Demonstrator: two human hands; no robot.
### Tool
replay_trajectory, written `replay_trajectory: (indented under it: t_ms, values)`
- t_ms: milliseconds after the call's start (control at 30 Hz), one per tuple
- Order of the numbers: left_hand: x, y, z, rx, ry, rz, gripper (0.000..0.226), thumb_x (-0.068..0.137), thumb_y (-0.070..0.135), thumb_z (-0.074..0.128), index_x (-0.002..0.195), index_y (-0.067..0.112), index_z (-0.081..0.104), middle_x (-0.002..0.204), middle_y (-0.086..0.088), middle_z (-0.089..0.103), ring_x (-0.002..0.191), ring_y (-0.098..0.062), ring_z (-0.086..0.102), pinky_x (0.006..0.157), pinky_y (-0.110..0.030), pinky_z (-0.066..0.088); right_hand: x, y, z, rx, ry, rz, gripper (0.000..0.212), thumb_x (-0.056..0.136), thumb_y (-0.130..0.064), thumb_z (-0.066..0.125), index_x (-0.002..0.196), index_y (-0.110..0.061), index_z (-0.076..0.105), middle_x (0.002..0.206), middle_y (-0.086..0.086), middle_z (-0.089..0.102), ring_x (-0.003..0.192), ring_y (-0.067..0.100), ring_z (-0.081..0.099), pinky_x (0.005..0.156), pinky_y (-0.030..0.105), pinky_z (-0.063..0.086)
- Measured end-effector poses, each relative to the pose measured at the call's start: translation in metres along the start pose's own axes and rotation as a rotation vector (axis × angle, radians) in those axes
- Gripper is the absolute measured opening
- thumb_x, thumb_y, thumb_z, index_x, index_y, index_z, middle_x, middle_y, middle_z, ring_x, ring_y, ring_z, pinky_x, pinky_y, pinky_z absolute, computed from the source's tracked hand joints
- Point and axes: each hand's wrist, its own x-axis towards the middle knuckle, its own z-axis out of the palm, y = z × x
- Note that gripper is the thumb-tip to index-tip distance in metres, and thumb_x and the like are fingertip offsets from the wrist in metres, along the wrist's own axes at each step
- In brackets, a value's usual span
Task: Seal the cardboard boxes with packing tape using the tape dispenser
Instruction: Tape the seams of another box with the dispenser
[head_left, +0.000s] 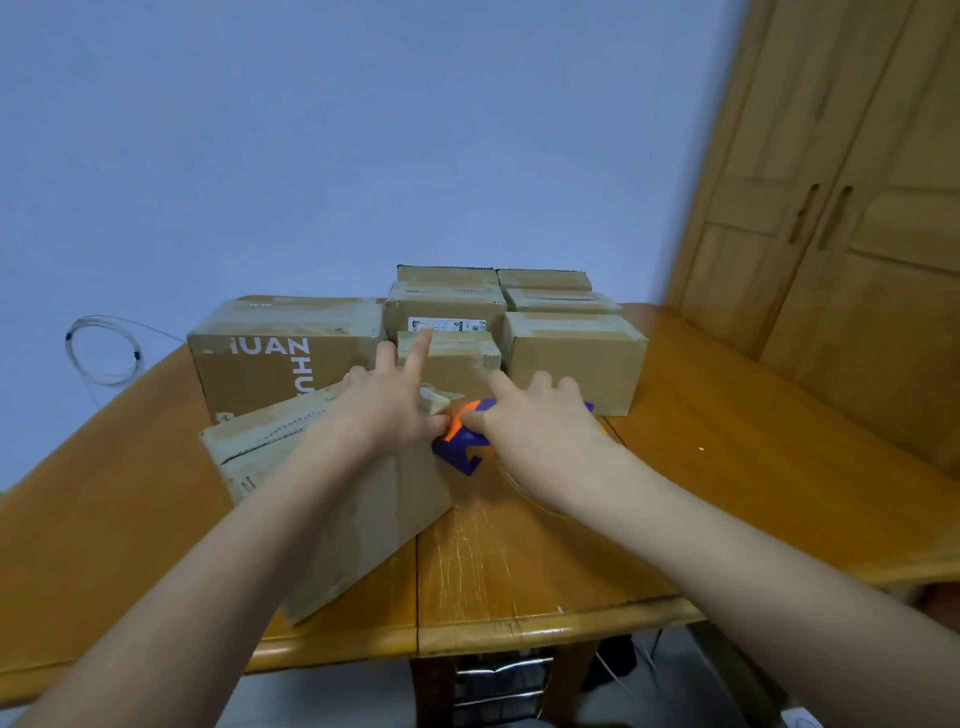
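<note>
Both hands are met at the near box's (332, 499) right top edge, the left hand (387, 410) laid on it with fingers spread wide, the right hand (535, 426) wrapped around the purple tape dispenser (460, 449), while bare table (727, 467) is left open rightward.

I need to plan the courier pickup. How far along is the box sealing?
The stacked boxes behind seem taped already, though blur hides detail. In hand: the right hand holds the tape dispenser at the near box, which the left hand steadies. That box's seal is left.
</note>
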Motion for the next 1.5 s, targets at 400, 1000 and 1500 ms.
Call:
replay_trajectory:
  t_ms: [400, 1000, 1500]
  values:
    - [-0.001, -0.007, 0.001, -0.048, 0.028, 0.005, 0.100, 0.087, 0.058, 0.054, 0.151, 0.030, -0.017, 0.157, -0.014, 0.007, 0.135, -0.046, 0.029, 0.109, -0.049, 0.030, -0.011, 0.022, 0.008, 0.020, -0.120, -0.045, 0.044, 0.097, -0.011, 0.043, 0.133, -0.036, 0.049, 0.105, 0.006, 0.037, 0.096, 0.032, 0.045, 0.074, 0.038, 0.031]
    - [-0.012, -0.031, -0.014, -0.147, -0.124, 0.341, 0.115, 0.074, 0.060, 0.069, 0.150, 0.035, -0.013, 0.155, 0.002, 0.013, 0.135, -0.022, 0.036, 0.109, -0.037, 0.037, 0.013, 0.085, 0.128, 1.297, -0.200, 0.385, 0.053, 0.077, 0.012, 0.062, 0.124, -0.012, 0.058, 0.096, 0.005, 0.066, 0.083, 0.016, 0.063, 0.066, 0.022, 0.051]
    - [-0.026, -0.034, -0.023, -0.057, -0.175, 0.444, 0.125, 0.069, 0.043, 0.082, 0.147, 0.043, -0.016, 0.160, 0.010, 0.008, 0.139, -0.015, 0.032, 0.108, -0.030, 0.035, 0.015, 0.040, 0.109, 0.755, 0.265, 0.300, 0.065, 0.090, -0.009, 0.054, 0.149, -0.019, 0.030, 0.148, -0.001, 0.035, 0.136, 0.018, 0.029, 0.112, 0.038, 0.026]
